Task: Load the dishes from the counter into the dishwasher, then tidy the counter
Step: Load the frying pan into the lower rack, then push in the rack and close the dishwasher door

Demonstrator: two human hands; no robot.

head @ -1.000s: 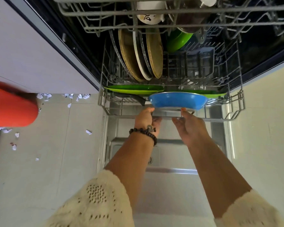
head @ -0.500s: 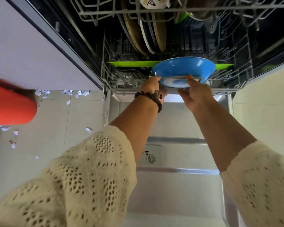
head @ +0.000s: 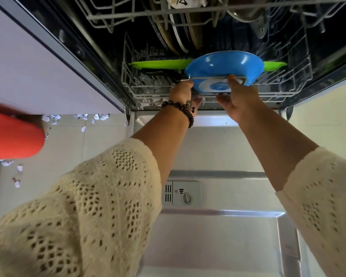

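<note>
Two hands at the front rail of the lower dishwasher rack, blue bowl standing there.

Item one: blue bowl, on edge at the front of the lower rack, its white-and-blue base facing the camera, just in front of a flat green plate. Item two: left hand, beaded bracelet at the wrist, fingers curled over the rack's front rail beside the bowl's left edge. Item three: right hand, fingers fairly straight, fingertips touching the bowl's base; whether it also grips the rail cannot be told. Item four: several plates upright further back in the same rack; upper rack overhead. Item five: open dishwasher door below the arms, detergent dispenser on it. Item six: red cylinder at far left; paper scraps on the floor.
</note>
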